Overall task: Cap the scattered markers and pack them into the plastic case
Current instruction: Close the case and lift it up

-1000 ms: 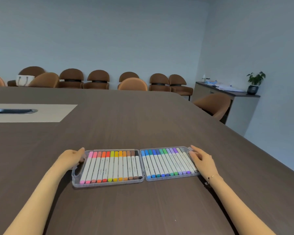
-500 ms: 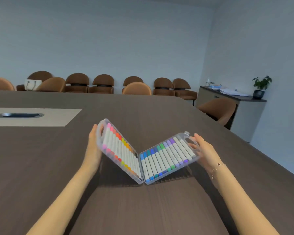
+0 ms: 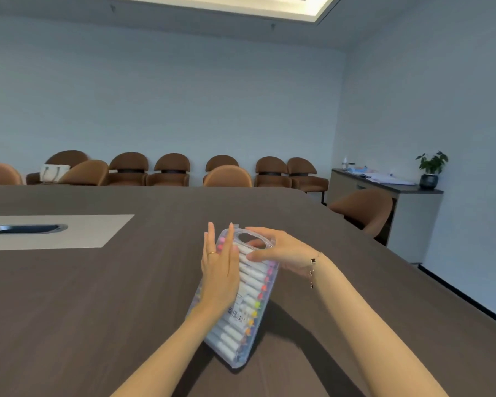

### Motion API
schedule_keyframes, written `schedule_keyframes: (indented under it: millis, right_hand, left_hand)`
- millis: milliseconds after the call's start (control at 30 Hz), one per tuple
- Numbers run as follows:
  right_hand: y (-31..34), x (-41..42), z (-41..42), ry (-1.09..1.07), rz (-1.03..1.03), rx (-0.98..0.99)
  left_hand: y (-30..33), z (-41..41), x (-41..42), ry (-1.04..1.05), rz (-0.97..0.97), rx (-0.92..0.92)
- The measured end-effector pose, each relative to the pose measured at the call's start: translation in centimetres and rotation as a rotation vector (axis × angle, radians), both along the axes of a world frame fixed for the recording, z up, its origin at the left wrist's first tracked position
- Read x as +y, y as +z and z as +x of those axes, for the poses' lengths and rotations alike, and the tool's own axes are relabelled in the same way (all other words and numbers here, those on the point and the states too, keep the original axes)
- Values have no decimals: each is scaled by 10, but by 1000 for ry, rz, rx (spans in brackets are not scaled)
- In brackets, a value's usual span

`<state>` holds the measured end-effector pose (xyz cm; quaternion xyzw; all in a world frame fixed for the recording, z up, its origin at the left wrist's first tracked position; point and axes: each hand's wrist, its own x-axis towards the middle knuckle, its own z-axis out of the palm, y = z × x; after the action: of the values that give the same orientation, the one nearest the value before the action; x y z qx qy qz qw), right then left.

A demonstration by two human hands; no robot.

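Case [image 3: 242,308] stands folded, tilted on the table [image 3: 98,296]; left hand [image 3: 219,270] presses flat, fingers straight together, right hand [image 3: 281,250] grips the far handle end.

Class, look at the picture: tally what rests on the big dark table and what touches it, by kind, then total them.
Clear plastic marker case, folded shut: 1
Bare hands on the case: 2, left hand and right hand
Total: 3

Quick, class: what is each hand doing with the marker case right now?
Left hand: open, flat against the plastic case.
Right hand: grips the case at its handle end.
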<state>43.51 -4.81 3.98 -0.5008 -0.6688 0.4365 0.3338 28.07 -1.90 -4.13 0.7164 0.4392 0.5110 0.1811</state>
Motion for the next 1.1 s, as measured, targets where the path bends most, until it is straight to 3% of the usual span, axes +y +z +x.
schedule_keyframes:
  millis: [133, 400, 633, 833, 1100]
  right_hand:
    - [4, 5, 4, 60, 84, 15]
    - [16, 16, -6, 14, 319, -80]
    - [-36, 11, -13, -285, 559, 384]
    - [-51, 16, -23, -391, 624, 452]
    - [-50, 19, -20, -362, 645, 453]
  left_hand:
    - [18, -17, 8, -114, -101, -298]
    - [43, -55, 19, -275, -135, -399]
    - [38, -53, 18, -277, -84, -434]
    - [31, -46, 21, -275, -81, -492]
    - [28, -46, 24, -278, -22, -456]
